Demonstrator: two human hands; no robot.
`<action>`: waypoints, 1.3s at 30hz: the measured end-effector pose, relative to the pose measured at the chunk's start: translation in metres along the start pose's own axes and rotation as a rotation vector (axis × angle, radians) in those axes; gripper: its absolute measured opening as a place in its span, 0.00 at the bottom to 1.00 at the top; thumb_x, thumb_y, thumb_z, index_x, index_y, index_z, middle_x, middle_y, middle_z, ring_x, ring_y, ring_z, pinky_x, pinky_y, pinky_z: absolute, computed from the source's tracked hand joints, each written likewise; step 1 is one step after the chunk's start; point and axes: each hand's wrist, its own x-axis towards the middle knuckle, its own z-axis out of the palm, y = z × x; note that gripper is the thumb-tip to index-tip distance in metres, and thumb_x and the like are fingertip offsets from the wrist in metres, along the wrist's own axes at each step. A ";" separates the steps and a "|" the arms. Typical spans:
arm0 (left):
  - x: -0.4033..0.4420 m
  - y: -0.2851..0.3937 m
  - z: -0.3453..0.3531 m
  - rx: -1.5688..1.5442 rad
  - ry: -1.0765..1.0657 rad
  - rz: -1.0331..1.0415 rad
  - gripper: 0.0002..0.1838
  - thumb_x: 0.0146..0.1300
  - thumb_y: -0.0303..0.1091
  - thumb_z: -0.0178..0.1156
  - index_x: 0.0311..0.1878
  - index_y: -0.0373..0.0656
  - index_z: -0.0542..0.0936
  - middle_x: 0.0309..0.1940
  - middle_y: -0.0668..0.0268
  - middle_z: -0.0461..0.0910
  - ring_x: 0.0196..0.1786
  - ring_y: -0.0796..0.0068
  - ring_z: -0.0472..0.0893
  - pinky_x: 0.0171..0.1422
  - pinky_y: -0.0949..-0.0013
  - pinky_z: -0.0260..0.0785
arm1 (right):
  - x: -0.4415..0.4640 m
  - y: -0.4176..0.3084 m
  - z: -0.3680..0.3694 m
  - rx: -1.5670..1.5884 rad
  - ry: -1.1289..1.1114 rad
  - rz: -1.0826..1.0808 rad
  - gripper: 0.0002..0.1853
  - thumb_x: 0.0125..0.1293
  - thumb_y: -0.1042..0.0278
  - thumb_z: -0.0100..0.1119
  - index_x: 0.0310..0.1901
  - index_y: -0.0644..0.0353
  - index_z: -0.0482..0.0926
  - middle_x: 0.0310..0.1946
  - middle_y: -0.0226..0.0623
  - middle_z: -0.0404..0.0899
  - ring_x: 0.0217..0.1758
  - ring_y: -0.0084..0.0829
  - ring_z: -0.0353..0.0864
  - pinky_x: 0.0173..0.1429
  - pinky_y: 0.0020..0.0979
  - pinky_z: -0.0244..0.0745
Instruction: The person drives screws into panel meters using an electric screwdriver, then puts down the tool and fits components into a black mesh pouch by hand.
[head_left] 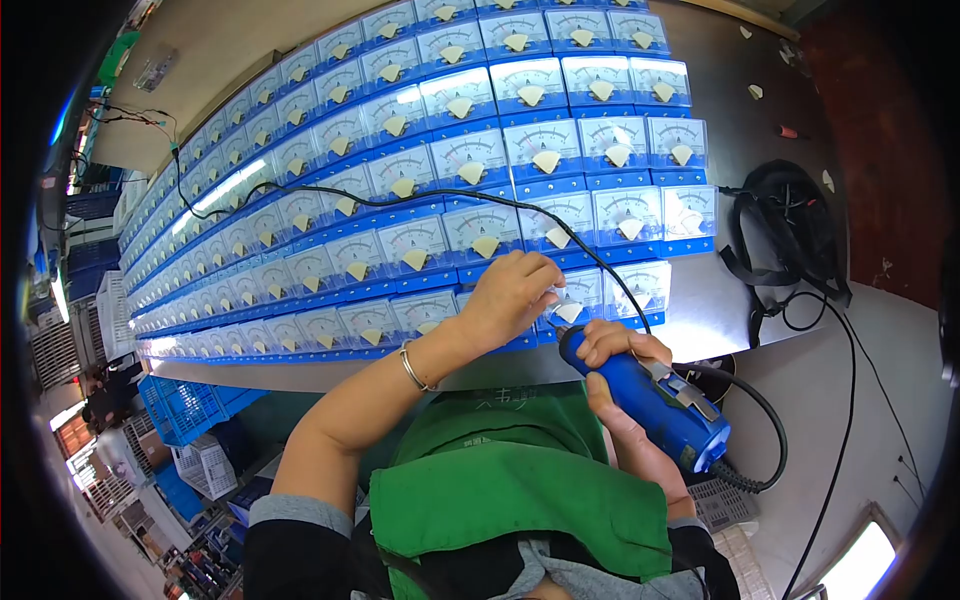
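My right hand (pixel 625 375) is wrapped round a blue electric screwdriver (pixel 655 408). Its tip points up and left at the front edge of an ammeter (pixel 578 300) in the nearest row. Just left of that tip, my left hand (pixel 515 295) rests over the meters with its fingers curled and pressed together; whatever they may pinch is hidden. The ammeters have clear fronts, a printed scale, a cream fan-shaped piece and a blue base. Another ammeter (pixel 637 288) stands at the right end of this row.
Rows of similar ammeters (pixel 410 170) cover most of the metal table (pixel 690 350). A black cable (pixel 440 192) lies across them. A black bag (pixel 790 220) with straps sits on the right. Blue crates (pixel 185 408) stand below at left.
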 end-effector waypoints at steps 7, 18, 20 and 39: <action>0.001 0.001 -0.001 -0.004 0.008 -0.003 0.13 0.50 0.25 0.69 0.39 0.47 0.78 0.38 0.66 0.78 0.39 0.60 0.76 0.45 0.59 0.69 | -0.003 0.011 -0.001 0.031 0.029 -0.027 0.33 0.65 0.76 0.60 0.68 0.50 0.58 0.41 0.38 0.74 0.48 0.35 0.75 0.70 0.52 0.60; 0.002 0.000 0.000 -0.012 0.025 0.011 0.13 0.50 0.26 0.70 0.39 0.47 0.78 0.37 0.66 0.78 0.38 0.60 0.76 0.44 0.59 0.68 | 0.002 0.017 0.001 -0.099 -0.053 -0.121 0.29 0.50 0.84 0.65 0.55 0.57 0.70 0.34 0.38 0.79 0.38 0.37 0.81 0.55 0.47 0.72; 0.002 0.000 0.000 -0.011 0.030 0.011 0.13 0.51 0.26 0.69 0.39 0.47 0.78 0.37 0.66 0.78 0.38 0.60 0.76 0.44 0.59 0.68 | -0.001 0.026 0.010 -0.104 -0.045 -0.289 0.30 0.42 0.87 0.67 0.50 0.59 0.74 0.30 0.37 0.80 0.34 0.39 0.83 0.45 0.46 0.76; -0.039 -0.015 -0.040 0.064 -0.108 -0.082 0.13 0.54 0.28 0.69 0.43 0.47 0.79 0.44 0.68 0.82 0.48 0.64 0.80 0.52 0.59 0.67 | 0.002 0.026 0.011 0.095 -0.029 -0.080 0.39 0.54 0.86 0.61 0.68 0.55 0.59 0.38 0.40 0.77 0.44 0.38 0.78 0.55 0.45 0.74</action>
